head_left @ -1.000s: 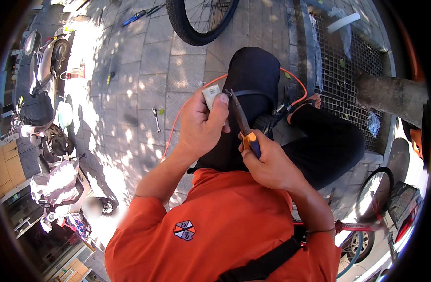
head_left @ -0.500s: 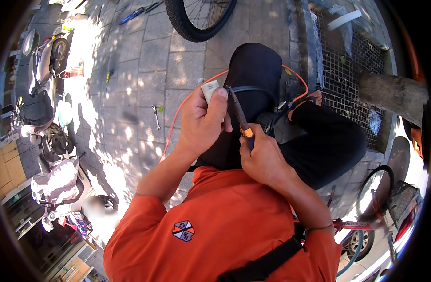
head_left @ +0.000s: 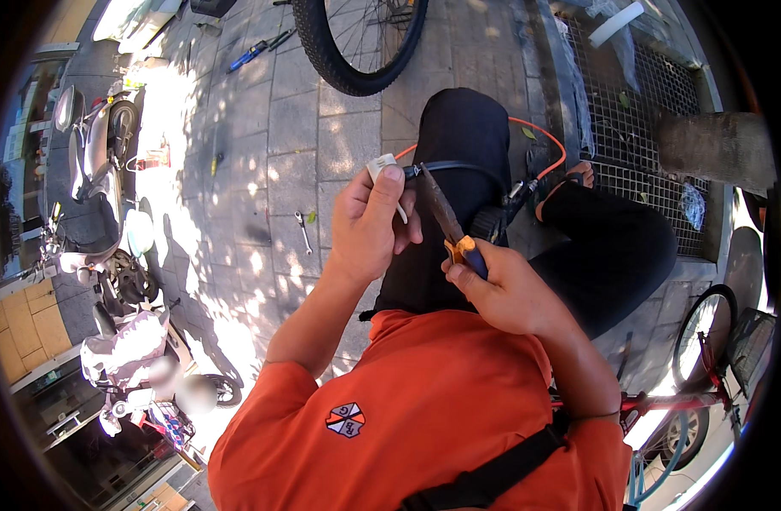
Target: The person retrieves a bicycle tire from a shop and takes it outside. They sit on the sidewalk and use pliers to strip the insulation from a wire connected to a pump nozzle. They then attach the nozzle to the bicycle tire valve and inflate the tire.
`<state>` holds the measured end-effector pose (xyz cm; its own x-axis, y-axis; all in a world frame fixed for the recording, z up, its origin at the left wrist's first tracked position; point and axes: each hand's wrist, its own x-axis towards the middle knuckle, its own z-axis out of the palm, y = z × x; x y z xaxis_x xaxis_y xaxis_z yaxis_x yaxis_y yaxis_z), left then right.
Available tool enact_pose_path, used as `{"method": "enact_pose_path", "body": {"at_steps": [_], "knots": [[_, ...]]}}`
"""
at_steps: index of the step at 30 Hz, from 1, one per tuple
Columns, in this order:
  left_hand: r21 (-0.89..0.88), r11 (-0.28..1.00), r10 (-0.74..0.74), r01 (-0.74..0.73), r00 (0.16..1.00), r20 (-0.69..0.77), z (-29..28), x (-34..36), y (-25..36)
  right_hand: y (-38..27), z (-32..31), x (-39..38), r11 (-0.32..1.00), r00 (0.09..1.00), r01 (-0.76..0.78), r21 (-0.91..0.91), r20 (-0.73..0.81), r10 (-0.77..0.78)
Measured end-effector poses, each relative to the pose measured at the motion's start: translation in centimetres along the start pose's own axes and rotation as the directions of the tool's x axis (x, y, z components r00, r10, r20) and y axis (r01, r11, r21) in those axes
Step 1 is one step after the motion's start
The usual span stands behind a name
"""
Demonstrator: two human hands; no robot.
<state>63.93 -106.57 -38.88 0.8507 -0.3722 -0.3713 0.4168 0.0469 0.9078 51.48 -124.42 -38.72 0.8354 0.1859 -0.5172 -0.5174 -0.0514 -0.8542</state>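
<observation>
Between the thumb and fingers of my left hand is a small cream-coloured plastic piece; a pale strip shows below the thumb, and the fingers partly cover it. Right beside the piece is the dark end of a black hose, which arches over my raised knee. My right hand grips long-nosed pliers with blue and yellow handles. Their jaws slant up and left, and the tips lie close to the hose end; whether they touch it I cannot tell.
A black fitting rests by my knee, near an orange hose. A bicycle wheel stands ahead. On the paving lie a wrench and a blue-handled tool. Motorbikes line the left; a tree trunk rises at right.
My right hand has drawn slightly down and right, and the plier handles look more spread. The hose end now shows clearly beside the cream piece. The whole view has shifted a little.
</observation>
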Motion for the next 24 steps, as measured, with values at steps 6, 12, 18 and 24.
{"method": "enact_pose_path", "body": {"at_steps": [6,12,18,24], "knots": [[-0.045,0.999,0.007,-0.006,1.000,0.020,0.4,-0.1,-0.2,0.3,-0.3,-2.4,0.906,0.918,0.126,-0.405,-0.298,-0.261],[-0.201,0.962,-0.187,0.186,0.982,0.015,2.4,-0.5,1.3,1.1,-2.0,-1.0,0.444,0.682,-0.050,-0.895,-0.355,-0.639],[-0.261,0.939,-0.208,0.224,0.974,0.088,2.6,-0.5,1.5,2.1,-5.4,-0.3,0.192,0.545,-0.132,-0.973,-0.233,-0.805],[-0.326,0.931,-0.146,0.166,0.986,0.085,3.5,-0.7,0.6,1.5,-4.5,-0.6,0.169,0.620,-0.133,-0.977,-0.215,-0.755]]}}
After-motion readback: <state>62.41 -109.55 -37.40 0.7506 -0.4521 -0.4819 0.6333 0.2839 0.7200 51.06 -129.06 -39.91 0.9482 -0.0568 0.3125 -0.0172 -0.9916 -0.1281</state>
